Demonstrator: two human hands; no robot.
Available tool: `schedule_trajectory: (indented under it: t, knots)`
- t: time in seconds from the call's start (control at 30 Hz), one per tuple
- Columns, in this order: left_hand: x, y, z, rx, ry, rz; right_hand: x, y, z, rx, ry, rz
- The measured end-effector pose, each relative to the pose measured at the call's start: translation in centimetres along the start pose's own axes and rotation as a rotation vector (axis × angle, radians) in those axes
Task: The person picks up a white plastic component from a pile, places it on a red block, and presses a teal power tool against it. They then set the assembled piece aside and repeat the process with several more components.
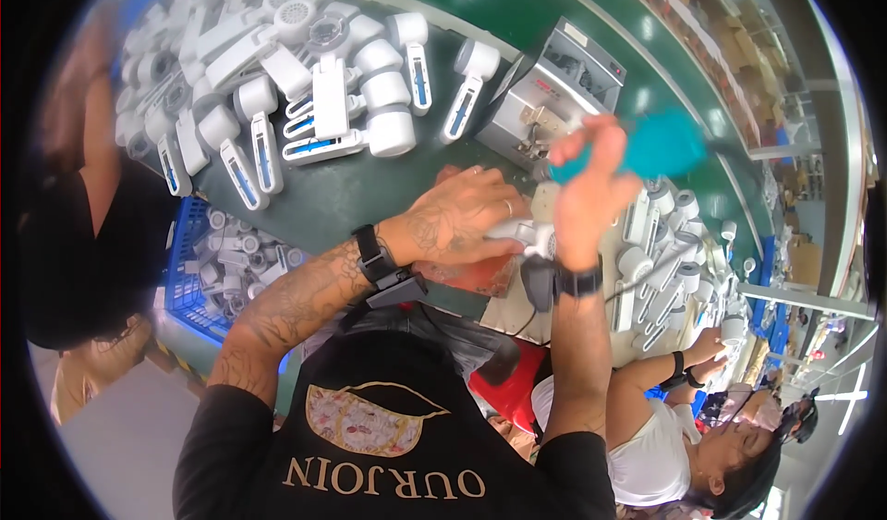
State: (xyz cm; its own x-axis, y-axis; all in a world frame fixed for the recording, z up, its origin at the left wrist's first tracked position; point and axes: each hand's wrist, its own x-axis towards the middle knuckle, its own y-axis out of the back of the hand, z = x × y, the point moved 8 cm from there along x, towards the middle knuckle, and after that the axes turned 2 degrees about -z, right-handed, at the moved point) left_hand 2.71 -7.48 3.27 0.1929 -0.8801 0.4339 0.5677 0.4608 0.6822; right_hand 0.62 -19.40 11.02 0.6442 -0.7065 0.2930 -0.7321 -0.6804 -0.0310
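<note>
My left hand [467,215] is closed around a small white plastic housing [525,233], low over a reddish-brown pad [485,275]. Much of that housing is hidden by the fingers. My right hand [596,192] is raised just to the right, its fingers wrapped round a teal electric screwdriver [665,146] smeared by motion. The tool's front end lies by a grey metal screw feeder box [513,127], and its tip cannot be made out. Several white housings with round heads and blue-slotted handles [386,132] lie beyond my left hand on the green table [360,187].
A large heap of white housings [222,48] covers the far left. More housings [661,252] lie on the right, near a co-worker in white [656,455]. A blue basket [185,233] of small parts stands at the left, beside another person in dark clothing [102,243].
</note>
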Motion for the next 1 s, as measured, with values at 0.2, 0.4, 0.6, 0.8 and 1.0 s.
schedule_trajectory:
  t: [0.2,0.4,0.6,0.8,1.0]
  knots:
    - [0.3,0.4,0.4,-0.005,-0.001,0.020,-3.2,3.6,-1.3,0.076,0.110,-0.045]
    - [0.4,-0.1,0.4,0.002,0.012,-0.030,-4.2,4.6,0.2,0.078,0.085,-0.030]
    - [0.3,-0.4,0.4,-0.005,0.046,-0.084,-4.6,4.2,1.0,0.076,0.104,-0.046]
    - [0.6,-0.3,0.5,0.030,0.039,-0.087,-4.0,3.8,1.4,0.079,0.127,-0.092]
    - [0.5,-0.1,0.5,0.035,0.040,-0.075,-4.0,3.9,2.0,0.029,0.042,-0.029]
